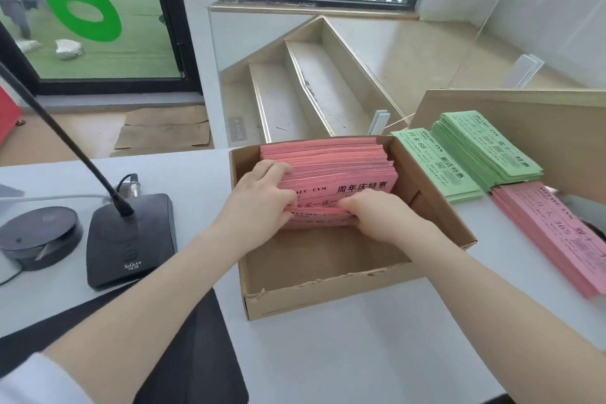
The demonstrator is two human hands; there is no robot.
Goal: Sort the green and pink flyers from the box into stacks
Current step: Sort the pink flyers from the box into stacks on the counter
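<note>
An open cardboard box (328,292) sits on the white counter. A thick pile of pink flyers (331,164) fills its far half. My left hand (259,197) grips the pile's left near edge. My right hand (380,213) holds the near edge too, its fingers tucked between the flyers. Right of the box lie two green flyer stacks, a low one (436,167) and a taller one (485,147). A pink flyer stack (557,239) lies nearer, at the right edge.
A black gooseneck microphone base (131,239) and a round black device (39,236) stand left of the box. A dark mat (203,338) lies under my left forearm. A cardboard flap (541,128) rises behind the stacks. Beyond the counter are stairs and a glass door.
</note>
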